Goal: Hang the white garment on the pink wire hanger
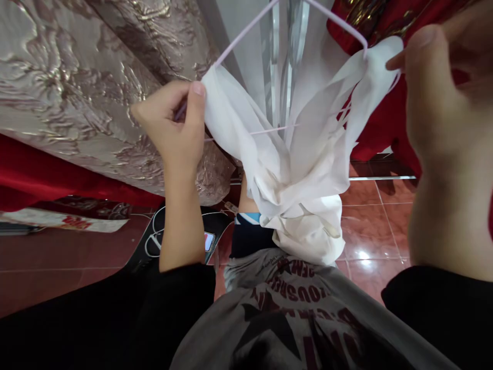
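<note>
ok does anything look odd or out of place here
The white cloth on the lilac hanger looks rumpled: its lower part bunches up near the grey shirt instead of hanging straight. Nothing looks spilled or damaged.

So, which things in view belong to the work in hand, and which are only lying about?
In the work:
thin white cloth garment
thin pale lilac hanger
left hand, gripping the garment
right hand, touching it

Just nearby:
rectangular phone with lit screen
thin white cable
shiny embossed beige fabric
</note>
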A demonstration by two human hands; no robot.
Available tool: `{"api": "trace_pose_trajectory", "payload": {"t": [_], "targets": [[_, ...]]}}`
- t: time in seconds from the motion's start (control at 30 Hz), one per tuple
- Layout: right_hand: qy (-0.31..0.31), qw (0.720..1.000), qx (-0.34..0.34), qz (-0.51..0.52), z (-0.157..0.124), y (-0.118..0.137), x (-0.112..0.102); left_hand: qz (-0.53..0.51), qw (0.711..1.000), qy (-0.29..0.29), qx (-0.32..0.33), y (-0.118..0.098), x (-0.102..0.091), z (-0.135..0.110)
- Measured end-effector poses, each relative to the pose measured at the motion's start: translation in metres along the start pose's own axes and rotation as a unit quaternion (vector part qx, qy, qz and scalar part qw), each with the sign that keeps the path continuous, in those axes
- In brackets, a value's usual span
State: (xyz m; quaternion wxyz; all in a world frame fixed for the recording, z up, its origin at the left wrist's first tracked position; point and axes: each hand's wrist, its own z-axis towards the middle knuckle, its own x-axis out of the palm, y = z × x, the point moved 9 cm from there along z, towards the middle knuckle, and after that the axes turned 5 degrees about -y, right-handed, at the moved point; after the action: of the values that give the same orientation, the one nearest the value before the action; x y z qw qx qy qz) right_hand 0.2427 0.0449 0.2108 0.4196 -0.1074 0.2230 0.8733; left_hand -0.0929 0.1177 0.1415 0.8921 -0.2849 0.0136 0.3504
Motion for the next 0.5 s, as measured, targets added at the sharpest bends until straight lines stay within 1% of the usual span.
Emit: {"api": "trace_pose_trajectory", "payload": {"t": [0.07, 0.13, 0.2, 0.23, 0.27, 0.3, 0.33, 0.4, 0.43, 0.47, 0.5], "targets": [[0.027, 0.997, -0.047, 0.05, -0.002, 0.01, 0.02, 0.0, 1.0, -0.001, -0.005, 0.004, 0.001, 0.0], [0.088, 0.989, -0.076, 0.087, -0.013, 0.016, 0.05, -0.003, 1.0, 0.0, -0.001, 0.007, 0.001, 0.001], [0.169, 0.978, -0.081, 0.093, -0.036, 0.016, 0.087, -0.016, 1.0, 0.005, 0.004, 0.008, 0.002, 0.0], [0.199, 0.974, -0.071, 0.087, -0.05, 0.012, 0.104, -0.028, 1.0, 0.007, 0.007, 0.008, 0.002, -0.003], [0.215, 0.971, -0.059, 0.087, -0.064, 0.008, 0.118, -0.041, 0.999, 0.003, 0.013, 0.006, 0.001, -0.007], [0.209, 0.973, -0.046, 0.081, -0.076, 0.003, 0.128, -0.054, 0.998, -0.011, 0.022, 0.002, -0.001, -0.013], [0.187, 0.979, -0.029, 0.073, -0.087, -0.001, 0.133, -0.065, 0.997, -0.038, 0.027, -0.001, -0.005, -0.02], [0.121, 0.991, -0.005, 0.064, -0.103, -0.003, 0.134, -0.08, 0.99, -0.112, 0.013, -0.007, -0.013, -0.043], [0.088, 0.994, 0.005, 0.064, -0.108, -0.002, 0.132, -0.1, 0.984, -0.144, -0.027, -0.005, -0.014, -0.057], [0.063, 0.996, 0.013, 0.068, -0.112, 0.001, 0.13, -0.131, 0.978, -0.149, -0.07, -0.004, -0.008, -0.07], [0.047, 0.996, 0.02, 0.074, -0.114, 0.005, 0.129, -0.164, 0.971, -0.135, -0.104, -0.005, 0.003, -0.082]]}}
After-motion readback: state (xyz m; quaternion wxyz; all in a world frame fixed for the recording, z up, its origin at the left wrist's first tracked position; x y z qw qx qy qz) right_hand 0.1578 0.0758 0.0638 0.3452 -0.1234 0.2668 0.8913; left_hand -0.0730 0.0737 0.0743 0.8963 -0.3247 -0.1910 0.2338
